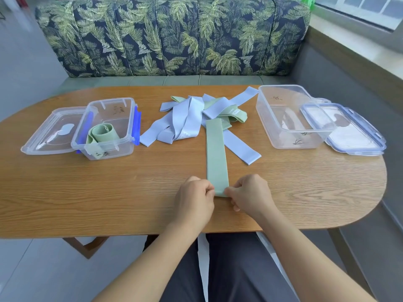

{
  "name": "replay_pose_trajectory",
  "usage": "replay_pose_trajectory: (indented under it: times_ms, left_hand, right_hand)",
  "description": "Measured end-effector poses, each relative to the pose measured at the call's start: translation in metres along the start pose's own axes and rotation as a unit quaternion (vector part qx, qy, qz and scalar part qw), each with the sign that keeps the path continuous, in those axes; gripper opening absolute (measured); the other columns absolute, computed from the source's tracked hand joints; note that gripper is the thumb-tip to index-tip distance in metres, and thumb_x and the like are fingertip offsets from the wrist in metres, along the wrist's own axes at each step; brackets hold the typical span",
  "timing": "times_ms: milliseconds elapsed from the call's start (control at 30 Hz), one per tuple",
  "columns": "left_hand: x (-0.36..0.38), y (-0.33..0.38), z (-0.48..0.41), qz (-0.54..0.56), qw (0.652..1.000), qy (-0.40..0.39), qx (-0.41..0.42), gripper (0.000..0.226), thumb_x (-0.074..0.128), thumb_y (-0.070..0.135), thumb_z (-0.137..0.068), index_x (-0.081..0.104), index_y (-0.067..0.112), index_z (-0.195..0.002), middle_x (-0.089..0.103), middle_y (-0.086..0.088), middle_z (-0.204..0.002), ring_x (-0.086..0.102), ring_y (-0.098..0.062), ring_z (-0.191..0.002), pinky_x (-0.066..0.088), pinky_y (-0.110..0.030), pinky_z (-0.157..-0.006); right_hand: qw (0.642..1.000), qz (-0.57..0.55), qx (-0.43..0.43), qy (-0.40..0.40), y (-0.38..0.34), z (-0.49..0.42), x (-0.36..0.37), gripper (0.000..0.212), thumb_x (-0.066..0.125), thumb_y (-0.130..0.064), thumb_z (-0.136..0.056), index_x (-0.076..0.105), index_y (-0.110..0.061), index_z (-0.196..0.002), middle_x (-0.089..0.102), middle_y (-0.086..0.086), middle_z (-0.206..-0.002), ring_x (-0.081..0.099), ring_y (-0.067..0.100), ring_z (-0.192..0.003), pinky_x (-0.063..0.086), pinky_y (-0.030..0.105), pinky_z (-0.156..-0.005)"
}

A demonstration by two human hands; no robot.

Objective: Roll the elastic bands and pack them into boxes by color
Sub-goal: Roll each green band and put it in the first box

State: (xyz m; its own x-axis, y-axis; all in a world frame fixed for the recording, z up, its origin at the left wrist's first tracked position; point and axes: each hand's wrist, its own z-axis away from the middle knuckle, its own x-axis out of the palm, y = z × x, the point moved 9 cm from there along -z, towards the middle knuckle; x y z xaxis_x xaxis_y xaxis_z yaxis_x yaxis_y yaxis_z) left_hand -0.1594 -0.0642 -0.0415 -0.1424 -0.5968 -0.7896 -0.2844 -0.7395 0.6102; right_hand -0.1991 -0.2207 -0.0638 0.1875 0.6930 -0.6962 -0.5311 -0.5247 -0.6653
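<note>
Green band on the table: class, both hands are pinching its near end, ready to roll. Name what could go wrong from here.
1. The far end of the green band lies on the pile of bands and across a blue band; rolling may drag those along.
2. The left hand and right hand pinch only the corners, so the roll could start crooked.
3. The rolled band in the left box looks loose; this one may spring open too.

Left hand [194,198] and right hand [250,195] side by side, fingers [230,191] pinched, forearms converging
</note>
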Motion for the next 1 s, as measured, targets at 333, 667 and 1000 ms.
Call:
replay_pose_trajectory:
  times_ms: [333, 667, 1000]
  left_hand:
    - [-0.004, -0.005, 0.000, 0.014, 0.998, -0.006, -0.058, 0.012, 0.062, 0.023, -0.091, 0.074, 0.020, -0.090, 0.068, 0.006, -0.096, 0.061, -0.011, -0.090, 0.052, -0.031, -0.077]
    - [-0.005, 0.005, -0.004, -0.026, 1.000, -0.015, 0.010, 0.013, 0.059, 0.025, -0.095, 0.070, 0.020, -0.096, 0.060, 0.007, -0.103, 0.059, -0.011, -0.088, 0.050, -0.027, -0.077]
    - [-0.003, 0.007, -0.015, -0.063, 0.997, -0.051, 0.012, 0.016, 0.056, 0.026, -0.095, 0.068, 0.019, -0.088, 0.055, 0.007, -0.094, 0.057, -0.013, -0.080, 0.045, -0.026, -0.067]
  right_hand:
    - [1.000, -0.021, -0.014, -0.006, 0.001, 0.001, 0.000, 0.022, 0.064, -0.021, -0.076, 0.066, 0.000, -0.069, 0.071, 0.015, -0.072, 0.067, 0.033, -0.068, 0.058, 0.041, -0.068]
    - [1.000, 0.009, 0.005, 0.001, 0.000, 0.000, 0.002, 0.025, 0.062, -0.025, -0.079, 0.067, -0.001, -0.074, 0.072, 0.010, -0.074, 0.068, 0.029, -0.073, 0.057, 0.037, -0.063]
    - [0.995, 0.096, 0.003, 0.016, -0.010, 0.000, -0.002, 0.029, 0.058, -0.032, -0.087, 0.052, -0.013, -0.067, 0.055, 0.000, -0.068, 0.051, 0.020, -0.064, 0.034, 0.025, -0.050]
